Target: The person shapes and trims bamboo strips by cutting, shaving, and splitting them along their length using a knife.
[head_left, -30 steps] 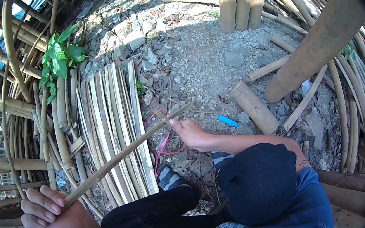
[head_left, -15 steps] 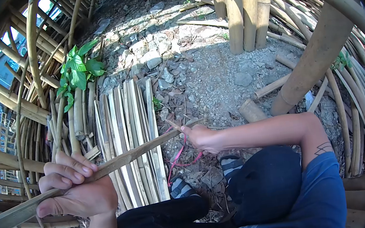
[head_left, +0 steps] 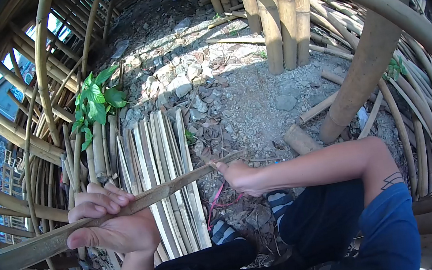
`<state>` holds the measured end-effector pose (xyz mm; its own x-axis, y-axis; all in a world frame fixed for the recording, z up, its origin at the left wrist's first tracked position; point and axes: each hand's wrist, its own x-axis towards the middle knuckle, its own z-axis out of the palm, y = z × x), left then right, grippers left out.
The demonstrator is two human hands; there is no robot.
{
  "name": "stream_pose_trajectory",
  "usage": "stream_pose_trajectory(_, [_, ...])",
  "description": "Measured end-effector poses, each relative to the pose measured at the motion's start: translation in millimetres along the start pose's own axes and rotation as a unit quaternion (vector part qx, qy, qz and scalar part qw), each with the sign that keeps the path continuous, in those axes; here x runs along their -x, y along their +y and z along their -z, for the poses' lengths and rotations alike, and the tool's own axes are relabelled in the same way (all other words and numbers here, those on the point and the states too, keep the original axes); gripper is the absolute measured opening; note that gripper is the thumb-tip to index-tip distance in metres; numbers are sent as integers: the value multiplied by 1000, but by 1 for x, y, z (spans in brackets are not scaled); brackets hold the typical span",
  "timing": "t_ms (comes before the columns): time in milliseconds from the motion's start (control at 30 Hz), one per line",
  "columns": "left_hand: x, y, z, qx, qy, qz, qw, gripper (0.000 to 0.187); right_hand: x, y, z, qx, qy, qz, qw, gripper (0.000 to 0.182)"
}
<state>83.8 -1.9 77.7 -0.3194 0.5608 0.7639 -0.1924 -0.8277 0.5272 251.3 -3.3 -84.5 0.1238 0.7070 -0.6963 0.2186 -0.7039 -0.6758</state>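
Note:
A long split bamboo strip (head_left: 163,191) runs slantwise across the view, from the lower left edge to just past my right hand. My left hand (head_left: 116,220) is closed round its nearer part, fingers over the top and thumb along the lower side. Close to the far end, my right hand (head_left: 240,178) grips the strip, its fingertips partly hidden. Below that hand, a pink plastic string (head_left: 214,202) lies on the ground. Under the held strip, a row of split bamboo strips (head_left: 161,152) lies side by side.
Bamboo poles (head_left: 288,23) stand upright at the back. A thick slanted pole (head_left: 361,63) and a curved one rise at the right, beside stacked bamboo (head_left: 421,93). Short bamboo offcuts (head_left: 301,139) lie on stony ground. A leafy plant (head_left: 94,104) grows at the left near bamboo framing.
My left hand has moved slightly right and up along with the strip. My right hand has shifted slightly downward, and its raised finger now lies against the strip. The view has tilted a little.

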Motion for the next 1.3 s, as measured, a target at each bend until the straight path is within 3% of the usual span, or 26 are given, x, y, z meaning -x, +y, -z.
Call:
stream_pose_trajectory(200, [5, 11, -2, -10, -5, 8, 1000, 58, 37, -12, 5, -121, -74, -57, 988, 46])
stream_pose_trajectory(433, [15, 23, 4, -11, -39, 26, 999, 59, 17, 13, -1, -111, -40, -89, 989, 44])
stream_pose_trajectory(533, [14, 21, 5, -19, -17, 21, 999, 59, 45, -5, -19, -90, -42, 172, 980, 50])
stream_pose_trajectory(633, [14, 20, 7, -14, -21, 20, 999, 58, 52, -9, -18, -105, -37, 207, 972, 52])
stream_pose_trajectory(700, [12, 17, 12, 19, -50, 1, 999, 61, 31, 5, -16, -101, -30, 163, 981, 51])
stream_pose_trajectory(800, [14, 19, 17, 29, -42, 10, 999, 61, -6, 27, -8, -109, 10, 18, 994, 52])
stream_pose_trajectory(833, [15, 19, 17, 30, -44, 11, 998, 61, -8, 31, -11, -111, 12, 17, 994, 52])
stream_pose_trajectory(933, [15, 19, 17, 62, -66, 15, 996, 61, -6, 29, -26, -127, 43, 45, 990, 52])
stream_pose_trajectory(1000, [14, 20, 14, 68, -70, 28, 995, 62, 33, 5, -23, -80, 12, 219, 972, 51])
stream_pose_trajectory(1033, [14, 20, 15, 69, -70, 27, 995, 62, 38, 1, -17, -79, 13, 219, 972, 51])
stream_pose_trajectory(1100, [12, 20, 18, 87, -86, 38, 992, 64, 43, -3, -8, -60, -38, 166, 984, 50])
stream_pose_trajectory(1133, [13, 21, 17, 89, -87, 38, 992, 64, 29, 7, -10, -137, -62, 108, 983, 48])
stream_pose_trajectory(1300, [15, 27, 15, 78, -95, 49, 991, 61, -14, 37, -7, -73, 9, -4, 997, 56])
